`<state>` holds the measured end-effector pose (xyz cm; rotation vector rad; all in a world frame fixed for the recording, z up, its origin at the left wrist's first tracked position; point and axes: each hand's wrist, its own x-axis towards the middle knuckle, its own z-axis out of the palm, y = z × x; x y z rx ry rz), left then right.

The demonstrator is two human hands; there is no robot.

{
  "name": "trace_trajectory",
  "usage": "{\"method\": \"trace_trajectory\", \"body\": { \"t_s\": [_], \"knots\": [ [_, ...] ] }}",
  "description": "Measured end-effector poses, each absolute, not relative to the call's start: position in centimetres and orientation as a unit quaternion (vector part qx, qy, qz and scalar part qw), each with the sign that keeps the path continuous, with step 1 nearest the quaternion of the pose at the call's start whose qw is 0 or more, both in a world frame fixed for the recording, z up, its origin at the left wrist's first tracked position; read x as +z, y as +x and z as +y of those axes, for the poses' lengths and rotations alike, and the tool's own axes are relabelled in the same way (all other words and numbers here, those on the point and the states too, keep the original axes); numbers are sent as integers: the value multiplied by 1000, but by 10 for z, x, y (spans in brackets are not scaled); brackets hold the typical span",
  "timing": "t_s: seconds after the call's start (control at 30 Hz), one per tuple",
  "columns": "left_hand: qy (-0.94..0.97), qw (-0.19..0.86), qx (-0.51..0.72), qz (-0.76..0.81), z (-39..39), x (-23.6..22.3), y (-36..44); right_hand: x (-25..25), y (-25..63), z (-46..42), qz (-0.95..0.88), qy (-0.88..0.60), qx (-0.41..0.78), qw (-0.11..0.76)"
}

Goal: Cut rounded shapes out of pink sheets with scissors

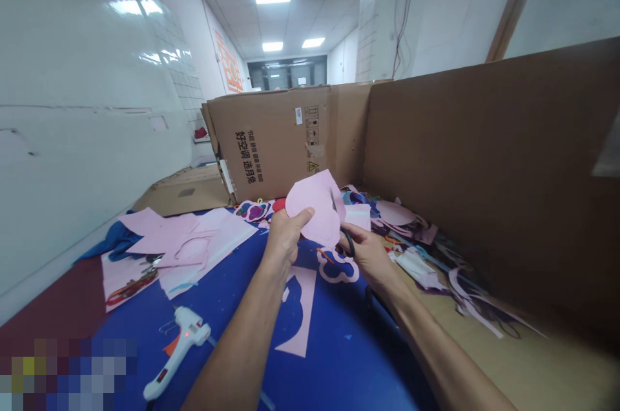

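Holds up a rounded pink sheet (314, 207) above the blue table (242, 340), before the printed cardboard box (276, 146). Pinches this sheet with the left hand (287, 230), nearly closed, pressing the thumb on the near face and hiding the other fingers behind. Grips the black-handled scissors (348, 244) with the right hand (368, 252), curled around the handle at the lower right edge of the sheet; cannot tell the opening of the blades, being mostly hidden. Below the hands, lying on the table, a pink flower-shaped outline (330, 279) and, nearer to the body, a pink offcut (305, 320) with a curved inner edge. To the left of the left forearm, a white glue gun (180, 353) with a red light lit. Farther left, overlapping, several pink sheets (167, 230). On the right, along a brown cardboard wall (475, 159), a loose heap of scraps (421, 265), mainly pink.
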<state>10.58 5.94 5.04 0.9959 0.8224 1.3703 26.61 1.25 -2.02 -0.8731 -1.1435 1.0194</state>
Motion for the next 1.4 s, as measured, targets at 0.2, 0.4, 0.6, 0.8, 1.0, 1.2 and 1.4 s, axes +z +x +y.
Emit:
{"method": "trace_trajectory", "body": {
  "t_s": [0.2, 0.4, 0.6, 0.8, 1.0, 1.2, 1.4],
  "knots": [
    [445, 583, 580, 353, 59, 49, 105, -26, 270, 15, -512, -394, 426, 634],
    [461, 578, 578, 346, 59, 48, 105, -32, 273, 19, -521, -388, 421, 634],
    [464, 576, 578, 346, 63, 46, 104, -30, 272, 17, -527, -390, 419, 628],
    [462, 583, 573, 344, 63, 47, 103, -27, 272, 15, -525, -380, 429, 629],
    [469, 585, 562, 350, 64, 48, 100, -24, 271, 13, -524, -383, 431, 627],
    [478, 595, 545, 348, 67, 50, 93, -12, 265, 6, -516, -402, 435, 619],
    [489, 590, 540, 349, 70, 48, 90, -13, 264, 7, -509, -398, 445, 619]
  ]
}}
